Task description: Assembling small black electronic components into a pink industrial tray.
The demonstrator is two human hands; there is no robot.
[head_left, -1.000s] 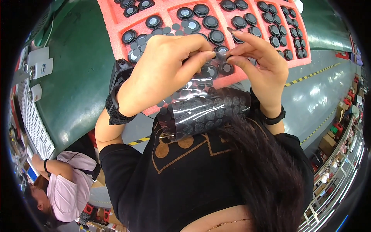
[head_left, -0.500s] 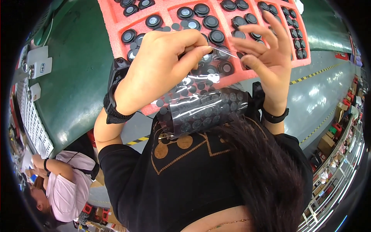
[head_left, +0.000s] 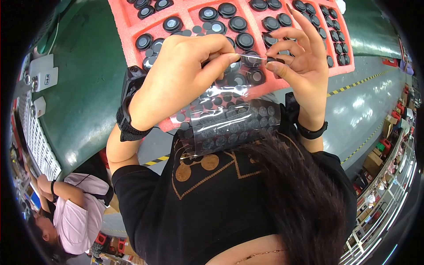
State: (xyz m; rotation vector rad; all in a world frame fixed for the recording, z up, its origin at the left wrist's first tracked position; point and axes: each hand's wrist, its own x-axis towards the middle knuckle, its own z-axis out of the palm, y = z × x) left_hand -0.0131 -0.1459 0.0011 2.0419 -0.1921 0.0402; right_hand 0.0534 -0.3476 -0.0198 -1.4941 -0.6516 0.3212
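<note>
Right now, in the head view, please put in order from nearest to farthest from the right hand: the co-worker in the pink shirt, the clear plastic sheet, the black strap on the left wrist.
From the right hand:
1. Clear plastic sheet, just to its left and below.
2. Black strap, farther left, on the other wrist.
3. Co-worker, far lower left.

I have the tray (head_left: 282, 83) ahead, round parts (head_left: 245, 41) in its compartments, the disc sheet (head_left: 234, 128) across its near edge, the table (head_left: 88, 99) to its left and, past a stretch of floor (head_left: 360, 104), shelves (head_left: 388, 204) far to the right.
</note>
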